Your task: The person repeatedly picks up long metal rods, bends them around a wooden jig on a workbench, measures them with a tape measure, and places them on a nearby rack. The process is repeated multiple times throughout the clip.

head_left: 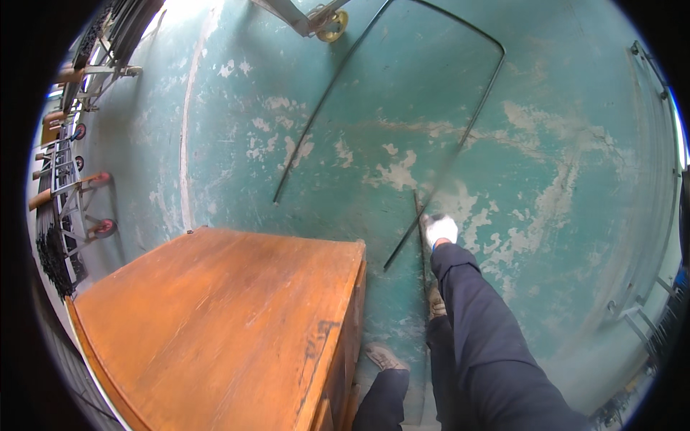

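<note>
My right hand (440, 228), in a white glove, reaches down at the end of a dark sleeve. Its fingers close around one leg of a long, dark metal rod bent into a U (487, 92). That leg's free end sticks out below and left of the glove. The bent part lies farther off, over the green floor, and the other leg ends at the left. A thinner straight rod (422, 269) crosses the held leg right beside my fingers and runs down past my shoe; its lower end is hard to make out. My left hand is out of the picture.
A worn orange-brown wooden cabinet (215, 302) fills the lower left, near my feet. Wheeled metal racks (75, 205) with dark rods line the left side. At the top stands a metal leg with a yellow caster (332, 26). Metal frames (643, 316) stand along the right edge.
</note>
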### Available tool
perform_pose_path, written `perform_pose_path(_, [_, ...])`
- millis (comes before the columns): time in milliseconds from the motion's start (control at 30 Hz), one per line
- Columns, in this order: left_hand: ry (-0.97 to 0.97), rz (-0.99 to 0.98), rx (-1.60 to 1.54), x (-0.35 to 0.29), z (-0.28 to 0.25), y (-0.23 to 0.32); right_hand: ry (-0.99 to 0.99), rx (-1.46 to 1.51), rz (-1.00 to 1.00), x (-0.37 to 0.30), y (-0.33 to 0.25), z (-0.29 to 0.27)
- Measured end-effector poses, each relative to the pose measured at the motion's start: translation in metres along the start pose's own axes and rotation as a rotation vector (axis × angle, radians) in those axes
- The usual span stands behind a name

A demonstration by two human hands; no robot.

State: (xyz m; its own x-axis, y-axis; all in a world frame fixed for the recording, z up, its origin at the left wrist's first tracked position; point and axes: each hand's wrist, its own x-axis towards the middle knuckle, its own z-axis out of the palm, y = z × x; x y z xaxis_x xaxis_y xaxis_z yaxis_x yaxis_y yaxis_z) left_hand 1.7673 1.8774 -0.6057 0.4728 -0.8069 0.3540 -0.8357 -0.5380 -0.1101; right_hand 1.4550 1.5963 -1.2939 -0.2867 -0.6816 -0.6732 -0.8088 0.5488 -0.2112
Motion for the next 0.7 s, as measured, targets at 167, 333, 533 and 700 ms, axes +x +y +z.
perform_pose_path(167, [-0.016,-0.046,0.026,-0.006,-0.008,0.000,-0.039,0.041,0.139,0.042,-0.045,0.015])
perform_pose_path(333, [-0.032,-0.047,-0.071,0.011,0.008,-0.015,0.158,0.368,0.058,0.074,0.007,0.012])
perform_pose_path(533, [0.027,-0.180,-0.053,-0.025,-0.017,-0.002,-0.021,1.512,0.170,-0.022,-0.028,-0.161])
perform_pose_path(700, [0.087,-0.031,0.092,0.010,-0.013,0.011,-0.143,1.798,0.146,-0.124,-0.035,-0.356])
